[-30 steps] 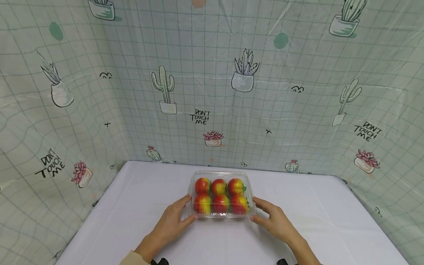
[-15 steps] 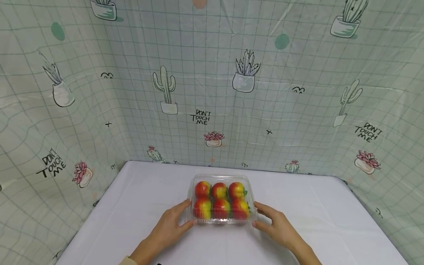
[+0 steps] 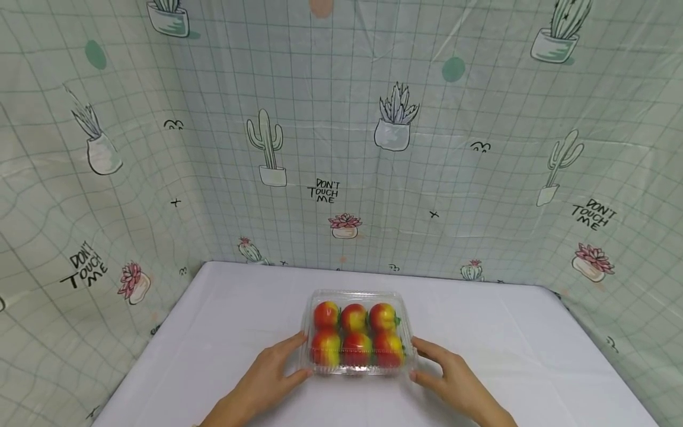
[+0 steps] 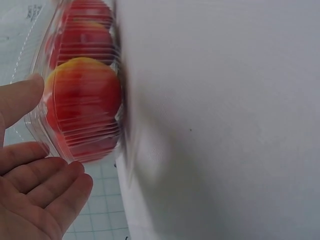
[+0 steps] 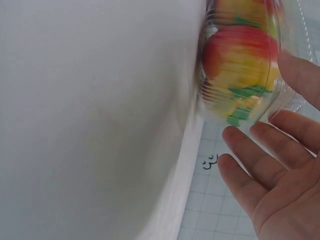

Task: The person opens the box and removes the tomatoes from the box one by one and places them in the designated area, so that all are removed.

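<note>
A clear plastic clamshell box (image 3: pixel 356 293), its lid down, lies in the middle of the head view. Inside, in two rows, are several red-and-yellow fruits (image 3: pixel 356 349) with bits of green leaf. My left hand (image 3: pixel 269 375) holds the box's left side between thumb and index finger, and the other fingers (image 4: pixel 70 192) stretch loosely below its rim in the left wrist view. On the opposite side, my right hand (image 3: pixel 453 376) grips the right edge, thumb at the near corner. Its outer fingers (image 5: pixel 245 182) spread away from the plastic in the right wrist view.
A white cloth covers the table (image 3: pixel 240 308). Behind and to both sides hangs a grid-patterned curtain (image 3: pixel 341 136) printed with potted cacti and lettering; it meets the table's back edge.
Both hands have drawn the box of fruit toward the person, down in the head view. Their hold at its two sides looks the same.
</note>
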`<state>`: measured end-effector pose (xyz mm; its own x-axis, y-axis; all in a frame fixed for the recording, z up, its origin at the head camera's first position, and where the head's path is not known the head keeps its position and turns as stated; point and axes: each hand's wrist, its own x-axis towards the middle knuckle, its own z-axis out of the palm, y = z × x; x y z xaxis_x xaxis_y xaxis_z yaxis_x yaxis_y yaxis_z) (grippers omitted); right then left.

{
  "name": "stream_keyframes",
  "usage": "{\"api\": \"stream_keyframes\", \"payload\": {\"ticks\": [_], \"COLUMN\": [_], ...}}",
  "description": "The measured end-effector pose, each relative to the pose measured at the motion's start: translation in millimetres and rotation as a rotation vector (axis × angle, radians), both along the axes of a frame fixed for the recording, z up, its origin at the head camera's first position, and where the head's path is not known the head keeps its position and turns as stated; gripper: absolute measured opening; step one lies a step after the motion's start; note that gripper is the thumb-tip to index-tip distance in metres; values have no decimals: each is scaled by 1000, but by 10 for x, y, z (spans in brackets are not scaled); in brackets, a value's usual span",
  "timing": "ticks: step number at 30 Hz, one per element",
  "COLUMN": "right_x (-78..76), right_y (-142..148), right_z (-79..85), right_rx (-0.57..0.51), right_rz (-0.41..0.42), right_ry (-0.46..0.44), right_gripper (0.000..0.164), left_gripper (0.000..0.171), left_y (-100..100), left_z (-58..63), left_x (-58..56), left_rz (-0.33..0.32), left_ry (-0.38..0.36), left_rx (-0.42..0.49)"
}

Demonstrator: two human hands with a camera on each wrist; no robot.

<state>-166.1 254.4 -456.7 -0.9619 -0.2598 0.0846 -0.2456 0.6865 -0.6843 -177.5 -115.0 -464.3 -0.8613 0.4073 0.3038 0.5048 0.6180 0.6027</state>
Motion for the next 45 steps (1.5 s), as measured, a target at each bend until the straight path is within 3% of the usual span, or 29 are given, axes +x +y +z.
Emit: {"api": "stream_keyframes", "payload": {"ticks": [7, 22, 33, 40, 45], "right_x": [74, 262, 270, 294, 293], "right_y": [6, 49, 29, 6, -18], "right_z": [11, 8, 52, 20, 55], "right_rx": [26, 79, 50, 124, 93], "right_rz": [26, 56, 76, 60, 10], "right_ry": [2, 16, -18, 121, 196], "right_gripper": [68, 68, 71, 64, 57], "left_gripper": [60, 64, 63, 63, 59], "left_y": [-31, -46, -81, -88, -81], "left_z": [31, 59, 97, 121, 110], "left_x": [69, 195, 251, 254, 269], "left_rz": [-28, -85, -93, -88, -47], "left_ry": [2, -101, -63, -68, 13], "left_rx": [-21, -53, -72, -69, -56]}}
